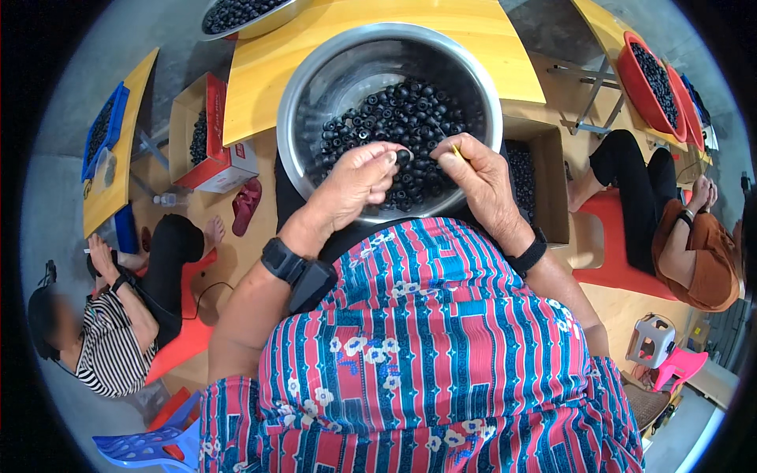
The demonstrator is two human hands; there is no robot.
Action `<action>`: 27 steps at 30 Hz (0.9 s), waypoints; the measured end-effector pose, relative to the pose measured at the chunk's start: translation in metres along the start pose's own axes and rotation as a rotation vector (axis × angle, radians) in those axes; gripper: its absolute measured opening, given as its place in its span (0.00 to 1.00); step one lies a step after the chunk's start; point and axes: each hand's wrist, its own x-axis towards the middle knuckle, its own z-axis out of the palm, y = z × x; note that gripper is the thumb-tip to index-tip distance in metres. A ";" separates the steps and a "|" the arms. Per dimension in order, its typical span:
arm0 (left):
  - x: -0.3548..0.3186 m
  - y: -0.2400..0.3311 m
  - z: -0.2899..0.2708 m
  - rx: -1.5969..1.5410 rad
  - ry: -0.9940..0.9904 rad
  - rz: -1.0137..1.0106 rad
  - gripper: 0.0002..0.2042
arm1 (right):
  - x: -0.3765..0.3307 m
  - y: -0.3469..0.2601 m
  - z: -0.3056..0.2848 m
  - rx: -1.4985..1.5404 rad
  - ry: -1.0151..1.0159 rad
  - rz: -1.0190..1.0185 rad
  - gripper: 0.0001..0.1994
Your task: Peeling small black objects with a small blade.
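Note:
Over a large steel bowl [293,118] on my lap, both hands work close together. My left hand [359,177] pinches one small black round piece [404,156] between thumb and fingertips. A short gap away, my right hand [479,177] is closed on a thin pointed tool with a yellow handle [456,150]; its thin tip is hard to make out. Many small black round pieces [394,114], several with a hollow showing, lie heaped in the bowl below the hands.
A yellow table [260,75] stands just beyond the bowl, with another tray [276,17] of black pieces on it. An open carton [552,181] sits right of the bowl, a red-sided carton [225,165] left. Two seated people [118,339] [690,252] are at either side.

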 end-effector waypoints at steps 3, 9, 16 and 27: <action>-0.009 -0.011 0.006 -0.341 -0.098 -0.062 0.13 | -0.001 -0.009 0.008 0.019 -0.056 -0.010 0.11; -0.007 -0.017 0.015 -0.365 -0.122 -0.013 0.12 | -0.002 -0.001 0.010 0.021 -0.114 -0.038 0.12; -0.014 -0.012 0.026 -0.116 0.000 0.058 0.12 | -0.002 0.000 0.013 -0.031 -0.072 -0.029 0.12; -0.012 -0.017 0.019 -0.261 -0.089 0.169 0.13 | -0.001 0.000 0.004 -0.065 -0.060 -0.168 0.09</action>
